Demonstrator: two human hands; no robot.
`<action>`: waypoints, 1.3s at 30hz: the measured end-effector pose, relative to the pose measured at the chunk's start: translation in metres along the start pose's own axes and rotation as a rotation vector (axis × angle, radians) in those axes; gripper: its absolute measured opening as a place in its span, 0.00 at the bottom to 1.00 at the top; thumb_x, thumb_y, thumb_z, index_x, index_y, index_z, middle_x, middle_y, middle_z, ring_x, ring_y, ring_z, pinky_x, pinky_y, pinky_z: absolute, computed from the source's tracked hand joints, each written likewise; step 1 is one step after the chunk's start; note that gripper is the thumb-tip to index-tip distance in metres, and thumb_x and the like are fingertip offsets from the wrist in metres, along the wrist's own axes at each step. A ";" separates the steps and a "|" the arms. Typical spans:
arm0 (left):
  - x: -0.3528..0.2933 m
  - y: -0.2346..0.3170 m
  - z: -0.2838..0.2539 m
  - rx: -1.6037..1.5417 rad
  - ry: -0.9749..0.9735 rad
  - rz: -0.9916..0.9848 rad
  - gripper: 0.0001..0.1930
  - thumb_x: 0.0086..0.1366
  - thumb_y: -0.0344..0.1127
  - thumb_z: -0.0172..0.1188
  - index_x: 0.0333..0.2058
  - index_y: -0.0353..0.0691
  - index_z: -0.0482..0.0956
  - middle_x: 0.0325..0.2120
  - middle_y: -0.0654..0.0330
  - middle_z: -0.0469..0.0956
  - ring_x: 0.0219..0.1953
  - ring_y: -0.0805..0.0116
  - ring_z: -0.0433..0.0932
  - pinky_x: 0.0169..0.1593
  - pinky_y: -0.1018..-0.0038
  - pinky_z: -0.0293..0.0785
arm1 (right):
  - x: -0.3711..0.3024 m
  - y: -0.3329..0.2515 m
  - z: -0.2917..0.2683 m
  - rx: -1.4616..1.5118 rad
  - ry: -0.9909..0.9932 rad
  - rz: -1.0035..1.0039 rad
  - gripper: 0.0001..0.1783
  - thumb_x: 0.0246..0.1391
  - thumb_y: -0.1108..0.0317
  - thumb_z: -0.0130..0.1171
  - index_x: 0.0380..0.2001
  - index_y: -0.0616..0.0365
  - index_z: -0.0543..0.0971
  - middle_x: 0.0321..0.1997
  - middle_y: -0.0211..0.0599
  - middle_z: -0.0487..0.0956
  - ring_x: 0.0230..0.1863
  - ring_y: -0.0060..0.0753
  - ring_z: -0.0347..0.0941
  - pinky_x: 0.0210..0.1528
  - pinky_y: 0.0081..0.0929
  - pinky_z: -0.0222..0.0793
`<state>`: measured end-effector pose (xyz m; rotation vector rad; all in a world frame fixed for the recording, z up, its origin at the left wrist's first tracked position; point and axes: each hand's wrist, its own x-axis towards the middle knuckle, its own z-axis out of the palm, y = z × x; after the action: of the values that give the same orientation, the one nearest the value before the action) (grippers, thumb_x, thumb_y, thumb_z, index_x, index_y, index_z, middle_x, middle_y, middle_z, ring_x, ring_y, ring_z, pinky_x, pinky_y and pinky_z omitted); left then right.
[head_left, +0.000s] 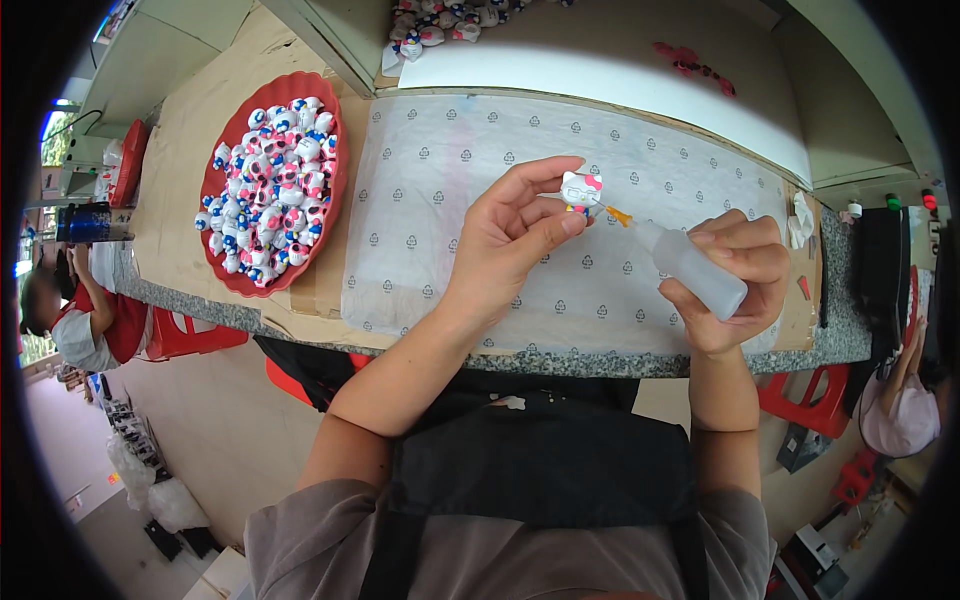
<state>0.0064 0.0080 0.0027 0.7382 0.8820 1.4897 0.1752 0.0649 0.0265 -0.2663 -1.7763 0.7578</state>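
Between the thumb and fingers of my left hand (510,225) is a small white cat figurine (579,188) with a pink bow, its face turned up. My right hand (737,268) grips a translucent white squeeze bottle (697,272), tilted toward the figurine. The bottle's orange needle tip (619,216) points at the figurine's face; the fine needle end is at or very close to it, and I cannot tell whether they touch. Both hands are above a white printed sheet (420,270).
To the left, a red scalloped tray (335,190) is heaped with similar figurines (270,185). A shelf (620,75) at the back holds more figurines (430,30) and some pink pieces (690,65). A crumpled white tissue (800,222) lies at the right. Other people sit at both sides.
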 end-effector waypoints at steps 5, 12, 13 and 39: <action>-0.002 0.001 0.001 0.051 -0.001 -0.006 0.21 0.50 0.20 0.55 0.46 0.33 0.64 0.36 0.60 0.71 0.32 0.80 0.71 0.37 0.84 0.68 | -0.001 0.001 0.002 0.013 -0.003 0.007 0.25 0.24 0.78 0.69 0.30 0.59 0.68 0.29 0.39 0.67 0.23 0.25 0.67 0.24 0.18 0.64; -0.004 0.000 -0.001 0.126 -0.047 -0.001 0.20 0.52 0.20 0.54 0.45 0.37 0.66 0.30 0.64 0.72 0.30 0.82 0.69 0.35 0.87 0.66 | 0.000 -0.001 0.004 0.000 -0.018 0.011 0.25 0.24 0.78 0.69 0.30 0.59 0.68 0.29 0.38 0.67 0.24 0.25 0.67 0.23 0.18 0.64; -0.005 -0.002 -0.001 0.164 -0.034 0.031 0.20 0.51 0.20 0.54 0.45 0.37 0.67 0.32 0.63 0.71 0.30 0.81 0.69 0.36 0.86 0.66 | -0.001 -0.002 0.005 0.007 -0.018 0.020 0.25 0.24 0.78 0.69 0.29 0.59 0.68 0.29 0.38 0.67 0.24 0.25 0.67 0.23 0.18 0.64; -0.001 0.011 -0.006 -0.120 0.135 0.065 0.20 0.52 0.22 0.54 0.45 0.35 0.64 0.38 0.58 0.67 0.37 0.74 0.71 0.43 0.77 0.68 | 0.067 0.100 -0.073 -0.245 -0.095 0.816 0.16 0.41 0.73 0.52 0.37 0.64 0.66 0.35 0.38 0.70 0.35 0.28 0.71 0.27 0.22 0.70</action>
<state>-0.0046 0.0062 0.0094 0.5886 0.8683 1.6502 0.1999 0.2034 0.0287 -1.1820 -1.8399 1.1228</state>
